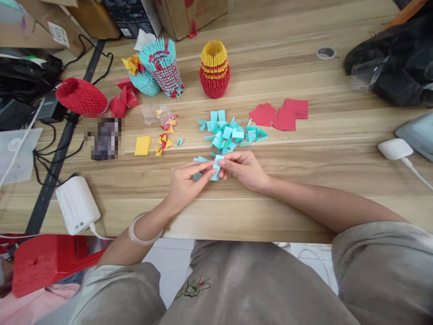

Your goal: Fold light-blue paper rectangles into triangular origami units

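Between both hands is a light blue paper piece point(217, 165), held upright near the table's front. My left hand point(189, 177) pinches its left side with thumb and fingers. From the right, my right hand point(244, 169) grips the same paper between thumb and forefinger. More light blue paper point(200, 159) lies partly hidden behind my left fingers. Just beyond the hands spreads a loose pile of folded light blue papers point(225, 132). Flat red paper slips point(286, 116) lie to the right of that pile.
A yellow paper stack point(142, 146) and small folded red and yellow pieces point(164, 142) lie left. Farther back stand a red-yellow paper vase point(215, 70), a blue-red one point(165, 70) and a red one point(82, 97). A white power bank point(77, 205) sits front left; a black bag point(395, 58) lies right.
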`<action>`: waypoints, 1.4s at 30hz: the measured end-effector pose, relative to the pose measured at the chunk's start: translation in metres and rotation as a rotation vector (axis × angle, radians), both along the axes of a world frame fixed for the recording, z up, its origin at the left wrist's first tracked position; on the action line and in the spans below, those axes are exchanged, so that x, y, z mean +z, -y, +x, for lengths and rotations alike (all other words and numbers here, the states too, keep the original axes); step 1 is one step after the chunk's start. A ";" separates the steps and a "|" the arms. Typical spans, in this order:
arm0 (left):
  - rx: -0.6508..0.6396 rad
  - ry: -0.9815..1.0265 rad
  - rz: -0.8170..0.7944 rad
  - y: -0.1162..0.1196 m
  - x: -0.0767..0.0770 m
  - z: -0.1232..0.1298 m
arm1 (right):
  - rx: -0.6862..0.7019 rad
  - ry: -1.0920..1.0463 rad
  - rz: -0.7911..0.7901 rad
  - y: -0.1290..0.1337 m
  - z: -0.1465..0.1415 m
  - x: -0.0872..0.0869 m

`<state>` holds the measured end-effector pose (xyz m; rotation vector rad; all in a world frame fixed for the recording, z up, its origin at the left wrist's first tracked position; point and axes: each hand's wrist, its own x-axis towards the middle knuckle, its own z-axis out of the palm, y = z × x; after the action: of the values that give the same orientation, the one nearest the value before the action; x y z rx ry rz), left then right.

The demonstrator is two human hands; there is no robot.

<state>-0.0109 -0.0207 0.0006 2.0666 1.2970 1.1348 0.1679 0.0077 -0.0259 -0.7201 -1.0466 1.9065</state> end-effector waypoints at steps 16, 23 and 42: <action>-0.028 0.008 0.027 -0.001 0.001 0.000 | 0.007 -0.026 -0.012 0.001 0.000 0.001; -0.043 0.035 0.013 -0.001 0.001 0.000 | -0.057 0.017 -0.016 0.002 -0.001 0.004; -0.047 0.121 0.021 -0.001 -0.003 0.000 | 0.000 0.118 0.049 0.003 0.000 0.006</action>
<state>-0.0111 -0.0202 -0.0025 1.9992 1.1779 1.2365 0.1680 0.0045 -0.0204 -0.8123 -1.1624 1.8496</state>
